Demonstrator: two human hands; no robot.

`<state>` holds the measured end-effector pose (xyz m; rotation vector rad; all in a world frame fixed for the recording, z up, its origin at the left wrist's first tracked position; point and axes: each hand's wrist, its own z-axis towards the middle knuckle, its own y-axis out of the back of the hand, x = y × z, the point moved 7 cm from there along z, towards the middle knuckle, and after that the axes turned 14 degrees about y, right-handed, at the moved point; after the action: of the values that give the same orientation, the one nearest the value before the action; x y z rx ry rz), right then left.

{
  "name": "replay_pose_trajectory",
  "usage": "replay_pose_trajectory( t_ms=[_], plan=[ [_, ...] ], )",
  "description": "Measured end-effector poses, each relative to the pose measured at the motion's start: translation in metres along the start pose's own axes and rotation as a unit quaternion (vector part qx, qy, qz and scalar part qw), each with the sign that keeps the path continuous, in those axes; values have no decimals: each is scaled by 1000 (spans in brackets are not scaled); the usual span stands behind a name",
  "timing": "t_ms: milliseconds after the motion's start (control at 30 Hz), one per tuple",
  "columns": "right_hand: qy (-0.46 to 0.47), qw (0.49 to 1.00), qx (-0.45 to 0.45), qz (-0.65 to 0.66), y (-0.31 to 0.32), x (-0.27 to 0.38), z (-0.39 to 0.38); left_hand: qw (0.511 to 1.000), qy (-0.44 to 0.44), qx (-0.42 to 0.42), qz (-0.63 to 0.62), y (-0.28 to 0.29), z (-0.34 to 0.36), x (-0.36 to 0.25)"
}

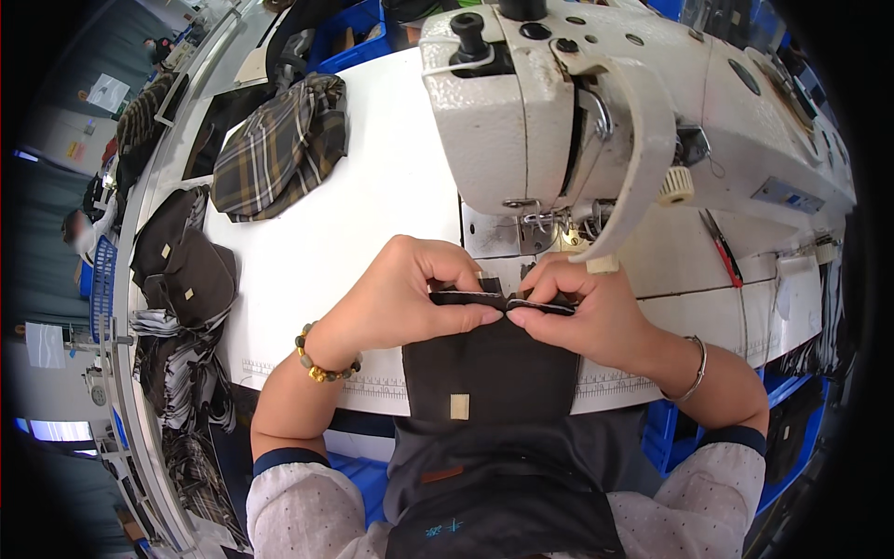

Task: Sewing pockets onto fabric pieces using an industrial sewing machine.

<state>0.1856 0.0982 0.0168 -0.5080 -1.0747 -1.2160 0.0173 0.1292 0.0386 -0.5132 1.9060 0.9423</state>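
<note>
A dark brown fabric piece (494, 368) with a small cream tag near its lower end lies over the table's front edge. Its far end is folded up, and both my hands pinch that raised edge between thumbs and fingers. My left hand (419, 289) grips it from the left, and my right hand (582, 312) grips it close by on the right. The thumbs nearly meet at the middle, where a seam shows. Just beyond the fingers stands the white sewing machine (549, 102), its presser foot area (549, 224) above the metal plate.
On the left of the white table (391, 158) lies a plaid fabric piece (284, 149). Stacked dark pieces (186, 265) with cream tags hang along the left edge. Red-handled scissors (724, 250) lie right of the machine. Blue bins (666, 433) stand below the table.
</note>
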Motion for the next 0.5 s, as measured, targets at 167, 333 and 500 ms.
replay_pose_trajectory(
  t_ms=[167,333,500],
  plan=[
    [-66,996,-22,64,-1,-13,-7,999,15,-11,-26,-1,-1,-1],
    [-90,989,-34,116,-2,-17,-7,999,22,-14,-32,-1,-1,-1],
    [-98,989,-19,109,-1,-18,-7,1000,18,-5,-13,1,-1,1]
  ],
)
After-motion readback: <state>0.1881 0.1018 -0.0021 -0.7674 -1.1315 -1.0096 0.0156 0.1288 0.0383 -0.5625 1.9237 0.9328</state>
